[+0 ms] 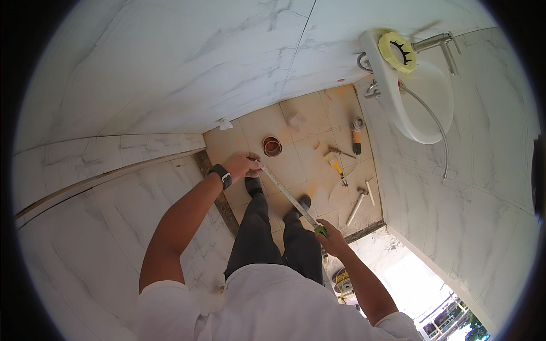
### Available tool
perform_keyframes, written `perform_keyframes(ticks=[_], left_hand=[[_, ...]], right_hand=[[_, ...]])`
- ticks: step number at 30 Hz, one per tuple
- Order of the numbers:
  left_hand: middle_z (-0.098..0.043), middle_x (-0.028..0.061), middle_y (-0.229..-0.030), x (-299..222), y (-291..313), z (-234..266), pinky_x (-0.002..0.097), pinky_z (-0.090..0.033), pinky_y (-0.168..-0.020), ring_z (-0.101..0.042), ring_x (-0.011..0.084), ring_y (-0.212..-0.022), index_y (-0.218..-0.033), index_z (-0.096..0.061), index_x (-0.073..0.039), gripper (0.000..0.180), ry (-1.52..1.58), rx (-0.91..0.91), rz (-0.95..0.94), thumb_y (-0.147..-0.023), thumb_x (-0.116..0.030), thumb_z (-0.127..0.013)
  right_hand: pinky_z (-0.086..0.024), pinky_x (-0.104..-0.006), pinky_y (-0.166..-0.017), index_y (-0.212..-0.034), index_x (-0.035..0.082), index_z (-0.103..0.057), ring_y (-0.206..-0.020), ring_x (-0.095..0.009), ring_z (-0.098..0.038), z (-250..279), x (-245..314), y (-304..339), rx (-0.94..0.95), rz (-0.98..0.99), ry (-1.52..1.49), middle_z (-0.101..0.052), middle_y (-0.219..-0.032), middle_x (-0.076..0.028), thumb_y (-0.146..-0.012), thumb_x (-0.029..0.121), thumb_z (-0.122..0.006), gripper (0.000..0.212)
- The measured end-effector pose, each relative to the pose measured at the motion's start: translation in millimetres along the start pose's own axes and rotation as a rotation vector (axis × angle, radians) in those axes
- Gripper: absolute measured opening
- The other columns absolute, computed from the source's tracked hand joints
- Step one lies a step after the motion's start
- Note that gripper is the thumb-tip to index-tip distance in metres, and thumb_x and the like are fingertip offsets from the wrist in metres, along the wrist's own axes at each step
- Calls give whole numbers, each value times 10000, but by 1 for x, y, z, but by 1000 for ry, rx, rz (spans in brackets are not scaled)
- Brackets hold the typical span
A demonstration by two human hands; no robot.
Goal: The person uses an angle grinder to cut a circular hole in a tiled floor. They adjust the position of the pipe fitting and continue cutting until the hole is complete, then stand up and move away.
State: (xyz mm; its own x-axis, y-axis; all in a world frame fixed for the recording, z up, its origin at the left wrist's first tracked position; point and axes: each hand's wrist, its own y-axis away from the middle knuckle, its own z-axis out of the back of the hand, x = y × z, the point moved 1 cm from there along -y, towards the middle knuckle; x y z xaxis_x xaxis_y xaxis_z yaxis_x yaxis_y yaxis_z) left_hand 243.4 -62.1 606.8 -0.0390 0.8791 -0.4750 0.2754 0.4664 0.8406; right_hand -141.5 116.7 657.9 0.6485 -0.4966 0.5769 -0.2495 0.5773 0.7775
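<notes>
A tape measure (291,197) stretches slantwise in front of my legs, its pale blade pulled out between my two hands. My left hand (243,163), with a dark watch on the wrist, pinches the blade's far end. Its fingers are closed just left of the round drain hole (272,146) in the tiled floor. Lower and to the right, my right hand (331,236) is wrapped round the green case (321,231) of the tape. Part of that case is hidden by the fingers.
A white washbasin (424,108) with a yellow ring (397,52) and a metal tap (435,42) hangs at the upper right. On the floor tiles lie a hammer (357,207), a yellow-handled tool (337,165) and an orange-and-black power tool (356,139). Marbled walls (187,62) surround me; a bright doorway opens at lower right.
</notes>
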Motion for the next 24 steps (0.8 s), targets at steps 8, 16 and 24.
perform_keyframes(ticks=[8,16,24], left_hand=[[-651,188,-1173,25,-204,80,365,-561,-896,-668,253,-1052,-1456,-414,26,649,-75,-612,-363,-923,-190,-716],[-543,281,-1382,294,-242,99,428,-508,-1003,-570,334,-1276,-1512,-357,11,819,-618,-201,-2,-905,-388,-735],[-653,242,-1254,475,-108,168,407,-508,-979,-647,328,-1154,-1385,-528,19,659,-763,-290,571,-899,-381,-726]], right_hand=[[-507,-502,-845,-1071,72,-684,-971,-428,-658,-59,-228,-153,-244,-313,182,-688,-985,-237,-954,259,-599,236],[-498,-512,-890,-1124,64,-698,-1022,-431,-658,-169,-288,-389,-345,-375,151,-704,-1035,-235,-947,297,-567,321],[-498,-492,-926,-1136,56,-704,-1061,-418,-658,-215,-327,-438,-278,-379,27,-706,-1080,-230,-921,291,-607,333]])
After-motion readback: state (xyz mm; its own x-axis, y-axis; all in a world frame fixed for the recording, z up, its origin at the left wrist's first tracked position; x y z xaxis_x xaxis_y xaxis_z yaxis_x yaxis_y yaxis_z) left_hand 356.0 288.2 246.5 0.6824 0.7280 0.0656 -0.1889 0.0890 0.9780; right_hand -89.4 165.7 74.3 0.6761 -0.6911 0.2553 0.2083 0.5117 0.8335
